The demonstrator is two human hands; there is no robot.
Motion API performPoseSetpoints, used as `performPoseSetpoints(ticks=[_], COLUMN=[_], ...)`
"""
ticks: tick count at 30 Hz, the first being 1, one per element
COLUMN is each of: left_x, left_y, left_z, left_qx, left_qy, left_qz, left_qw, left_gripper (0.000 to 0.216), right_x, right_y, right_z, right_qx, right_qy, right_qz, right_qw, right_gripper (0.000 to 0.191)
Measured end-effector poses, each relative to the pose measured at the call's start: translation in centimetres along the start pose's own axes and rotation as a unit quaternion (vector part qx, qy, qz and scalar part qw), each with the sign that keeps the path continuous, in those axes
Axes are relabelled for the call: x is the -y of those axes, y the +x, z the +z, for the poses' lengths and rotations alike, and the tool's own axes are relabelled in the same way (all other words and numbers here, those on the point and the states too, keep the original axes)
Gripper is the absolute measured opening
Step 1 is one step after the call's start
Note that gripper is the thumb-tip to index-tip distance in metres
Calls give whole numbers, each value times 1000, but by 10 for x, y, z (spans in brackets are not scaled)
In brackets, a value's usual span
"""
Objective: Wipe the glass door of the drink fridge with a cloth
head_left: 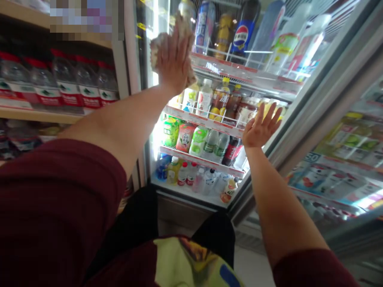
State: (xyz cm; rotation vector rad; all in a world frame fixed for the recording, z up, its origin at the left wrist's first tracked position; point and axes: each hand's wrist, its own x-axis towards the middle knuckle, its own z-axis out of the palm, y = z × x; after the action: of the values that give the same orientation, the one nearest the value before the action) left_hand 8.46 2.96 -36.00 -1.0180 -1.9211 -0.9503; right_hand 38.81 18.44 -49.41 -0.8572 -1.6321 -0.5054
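Observation:
My left hand (pixel 175 59) lies over a crumpled, light brown cloth (pixel 156 48), pressing it to the upper left part of a fridge's glass door. Lower and to the right, my right hand (pixel 259 129) is spread with fingers apart and holds nothing; it appears to rest on the same glass. Behind the door stand rows of drinks, among them a dark bottle with a round blue and red label (pixel 241 36), a green carton (pixel 170 131) and a yellow-capped bottle (pixel 221 97).
To the left, wooden shelves (pixel 44 113) hold several red-capped water bottles (pixel 64 79). On the right, a metal door frame (pixel 287 151) separates this fridge from another glass-fronted cooler with drinks (pixel 338 139). My dark-clad knees (pixel 217 235) are close to the fridge's base.

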Motion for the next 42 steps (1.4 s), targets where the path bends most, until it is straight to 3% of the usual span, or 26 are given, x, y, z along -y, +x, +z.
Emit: performPoseSetpoints(ticks=[4,7,10,13,15,17,19,21,23,26,27,29,31,33,35,38,42], left_x=[55,105,149,174,175,164,144,119,89,35,14,-26,-61,-85,-94,-84,-54], left_y=[-43,-75,-115,-160,-184,-192,-176,-133,-70,25,47,65,49,10,-36,-94,-144], left_z=[29,49,64,75,81,83,78,62,36,-7,-18,-28,-23,-8,9,31,52], left_qx=[-18,-57,-84,-88,-85,-93,-102,-88,-42,3,11,9,-1,-23,-3,53,78], left_qy=[-59,-70,-54,-35,-28,-33,-48,-59,-52,-30,-26,-25,-13,-21,-23,-32,-53], left_qz=[32,97,133,170,176,157,134,117,70,-73,-115,-88,12,133,171,246,344], left_qw=[998,991,986,981,980,983,985,987,995,997,993,996,1000,991,985,967,934], left_gripper=[73,85,80,86,94,94,89,88,85,71,66,60,62,66,74,74,70], right_x=[3,6,6,5,5,7,9,9,9,7,6,4,4,4,5,7,7], right_y=[0,-1,-2,-2,-3,-3,-2,-2,-1,-1,-1,0,1,1,1,0,-1], right_z=[-3,-6,-6,-4,-5,-8,-11,-12,-11,-8,-7,-5,-5,-6,-8,-9,-4], right_qx=[4,16,25,24,28,37,49,53,50,38,34,29,23,18,17,18,5], right_qy=[1,6,16,23,25,26,25,20,17,11,8,3,1,1,0,-1,3], right_qz=[5,7,6,3,3,9,16,25,27,18,16,14,14,13,11,11,14], right_qw=[1000,1000,1000,999,999,999,998,998,998,999,999,999,1000,1000,1000,1000,1000], right_gripper=[68,67,66,66,66,66,66,66,66,67,67,67,68,69,69,68,66])
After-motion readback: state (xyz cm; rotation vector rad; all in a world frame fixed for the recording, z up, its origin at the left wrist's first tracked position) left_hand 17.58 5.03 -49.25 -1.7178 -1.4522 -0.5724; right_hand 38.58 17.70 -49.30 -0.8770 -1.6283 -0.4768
